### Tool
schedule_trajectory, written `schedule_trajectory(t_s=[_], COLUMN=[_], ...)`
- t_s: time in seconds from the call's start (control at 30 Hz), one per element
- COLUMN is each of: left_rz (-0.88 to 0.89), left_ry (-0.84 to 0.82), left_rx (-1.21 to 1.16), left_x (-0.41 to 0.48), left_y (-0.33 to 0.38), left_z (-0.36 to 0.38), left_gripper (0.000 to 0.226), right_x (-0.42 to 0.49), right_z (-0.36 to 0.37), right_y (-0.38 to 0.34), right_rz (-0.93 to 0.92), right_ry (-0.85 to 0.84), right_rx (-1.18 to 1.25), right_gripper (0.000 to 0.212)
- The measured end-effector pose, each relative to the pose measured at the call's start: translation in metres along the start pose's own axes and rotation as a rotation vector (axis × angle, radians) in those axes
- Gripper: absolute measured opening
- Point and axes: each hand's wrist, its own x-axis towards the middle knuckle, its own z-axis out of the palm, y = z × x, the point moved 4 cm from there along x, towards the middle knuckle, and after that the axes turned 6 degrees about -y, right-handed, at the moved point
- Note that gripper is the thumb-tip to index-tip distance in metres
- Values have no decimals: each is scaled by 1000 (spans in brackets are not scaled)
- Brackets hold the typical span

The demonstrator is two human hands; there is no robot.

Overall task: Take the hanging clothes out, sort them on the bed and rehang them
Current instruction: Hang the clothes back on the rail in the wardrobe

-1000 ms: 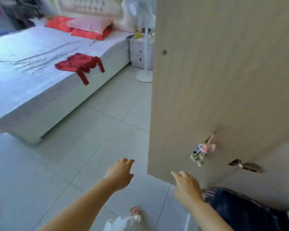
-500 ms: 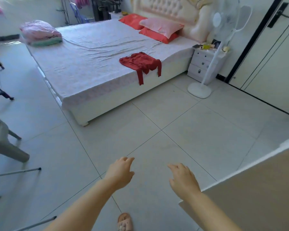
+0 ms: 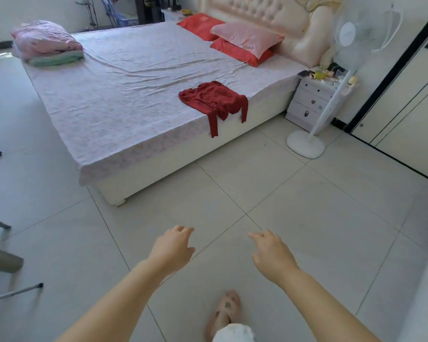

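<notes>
A red long-sleeved garment [image 3: 214,101] lies on the near right side of the bed [image 3: 124,99], one sleeve hanging over the edge. My left hand [image 3: 174,248] and my right hand [image 3: 272,255] are stretched out over the tiled floor, well short of the bed. Both hold nothing, with their fingers loosely curled. The wardrobe is out of view.
A folded pink and green bedding pile [image 3: 47,44] sits at the bed's far left corner; red and pink pillows [image 3: 242,43] lie by the headboard. A white standing fan [image 3: 331,95] and a bedside cabinet [image 3: 314,101] stand right of the bed. Chair legs [image 3: 0,262] are at left.
The view has swung left away from the wooden wardrobe door, which has left the frame; the bed now fills the upper view. Both hands stay empty in front of me.
</notes>
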Motion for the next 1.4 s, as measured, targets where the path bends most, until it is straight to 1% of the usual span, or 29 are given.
schedule_trajectory(t_s=[0.17, 0.3, 0.43, 0.57, 0.87, 1.0, 1.07, 1.23, 1.4], left_rz=[-47, -99, -109, -117, -70, -47, -45, -68, -155], left_ry=[-2, -19, 11, -2, -34, -50, -55, -76, -88], left_rx=[4, -7, -30, -28, 2, 18, 11, -12, -70], left_x=[85, 148, 210, 267, 445, 507, 533, 596, 670], left_y=[-4, 1, 10, 9, -16, -23, -25, -28, -30], left_z=[-44, -90, -137, -169, -264, -313, -333, -366, -391], left_gripper=[56, 54, 53, 54, 53, 50, 51, 52, 49], right_x=[101, 175, 248, 313, 484, 546, 574, 647, 738], right_z=[-40, -84, -133, -165, -239, -280, -296, -320, -351], right_y=[15, 26, 35, 38, 43, 43, 44, 52, 65], right_rz=[-30, -48, -73, -87, -34, -18, -13, -21, -97], right_ry=[3, -26, -7, -15, -34, -14, -18, -77, -105], right_rx=[1, 43, 7, -2, -12, -19, -3, -7, -8], right_gripper=[50, 48, 50, 49, 49, 48, 48, 49, 48])
